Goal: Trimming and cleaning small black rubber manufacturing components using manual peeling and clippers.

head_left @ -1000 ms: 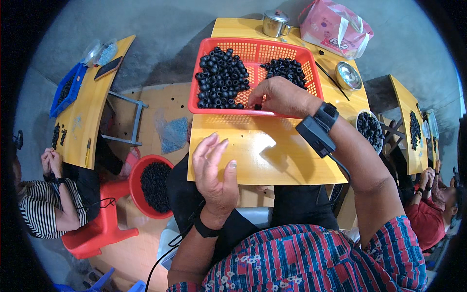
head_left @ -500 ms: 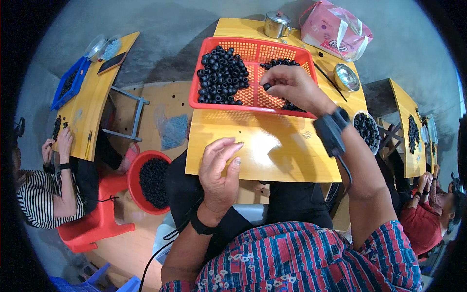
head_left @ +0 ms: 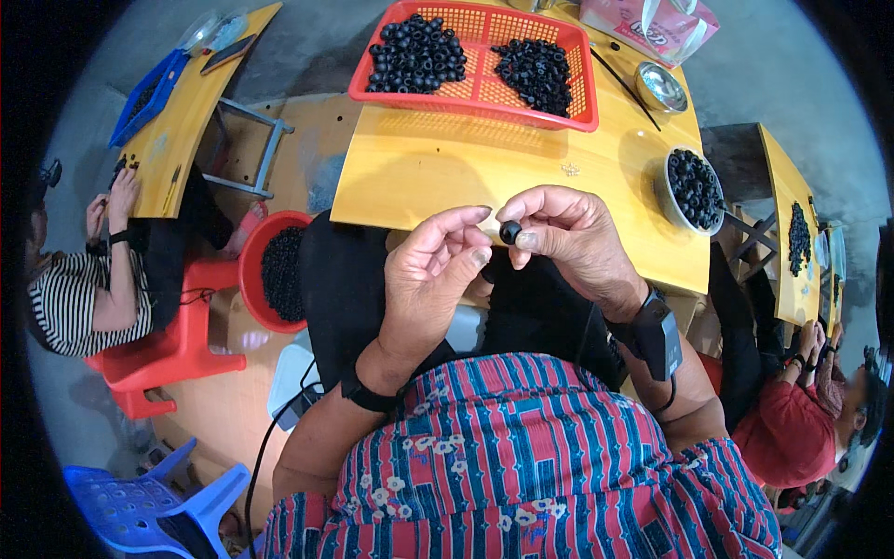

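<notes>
My right hand (head_left: pixel 585 244) pinches a small round black piece (head_left: pixel 509 232) with a hole, between thumb and fingertips, just off the table's near edge. Facing it is my left hand (head_left: pixel 428 270), fingers half curled and thumb apart from the index finger; I see nothing in it. Its fingertips are close to the black piece, without clear contact. Beyond both hands, a red plastic basket (head_left: pixel 470 104) holds a heap of round black pieces (head_left: pixel 416 56) on its left and a heap of black pieces (head_left: pixel 535 76) on its right.
On the yellow table (head_left: pixel 410 163) lie tiny pale bits (head_left: pixel 570 170), a white bowl (head_left: pixel 667 200) of black pieces, a metal bowl (head_left: pixel 661 88), a black stick (head_left: pixel 626 88) and a pink bag (head_left: pixel 643 28). A red tub (head_left: pixel 250 270) stands left. Other people work at both sides.
My right hand has come from the basket back toward me with the black piece, meeting my left hand. The view has tipped down, so the basket appears higher.
</notes>
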Tool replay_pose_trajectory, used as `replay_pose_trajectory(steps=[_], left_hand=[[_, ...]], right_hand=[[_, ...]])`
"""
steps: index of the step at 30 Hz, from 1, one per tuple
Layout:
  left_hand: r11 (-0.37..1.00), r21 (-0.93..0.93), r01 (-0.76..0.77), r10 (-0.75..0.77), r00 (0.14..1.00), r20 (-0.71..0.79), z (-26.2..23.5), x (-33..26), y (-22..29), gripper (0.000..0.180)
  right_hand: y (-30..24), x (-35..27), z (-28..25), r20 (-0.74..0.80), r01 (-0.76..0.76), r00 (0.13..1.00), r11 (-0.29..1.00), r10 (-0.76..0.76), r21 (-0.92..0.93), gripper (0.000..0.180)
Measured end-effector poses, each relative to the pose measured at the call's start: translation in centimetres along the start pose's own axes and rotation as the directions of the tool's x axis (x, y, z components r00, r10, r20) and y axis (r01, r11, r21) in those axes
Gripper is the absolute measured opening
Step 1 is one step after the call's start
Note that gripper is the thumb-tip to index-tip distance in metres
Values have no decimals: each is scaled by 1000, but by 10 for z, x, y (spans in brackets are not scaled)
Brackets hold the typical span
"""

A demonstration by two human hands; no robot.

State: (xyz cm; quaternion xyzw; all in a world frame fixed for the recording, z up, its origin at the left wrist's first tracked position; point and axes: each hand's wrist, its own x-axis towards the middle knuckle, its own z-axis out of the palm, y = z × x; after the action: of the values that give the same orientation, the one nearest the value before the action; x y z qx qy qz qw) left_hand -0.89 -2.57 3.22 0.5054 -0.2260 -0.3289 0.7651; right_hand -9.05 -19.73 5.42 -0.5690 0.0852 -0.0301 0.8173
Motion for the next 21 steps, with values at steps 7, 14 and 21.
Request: replay_pose_trajectory(steps=[7,14,21], left_hand=[[991,100,-88,84,995,47,9,-22,4,31],[1000,20,-24,23,998,55,7,-27,-5,30],[993,106,52,-63,994,94,4,-27,-9,25]], right_hand=[[21,-25,9,61,-42,998,954,24,296,18],[27,-33,20,23,-33,999,942,26,335,19],[34,-36,20,-89,32,996,984,-16,177,16]])
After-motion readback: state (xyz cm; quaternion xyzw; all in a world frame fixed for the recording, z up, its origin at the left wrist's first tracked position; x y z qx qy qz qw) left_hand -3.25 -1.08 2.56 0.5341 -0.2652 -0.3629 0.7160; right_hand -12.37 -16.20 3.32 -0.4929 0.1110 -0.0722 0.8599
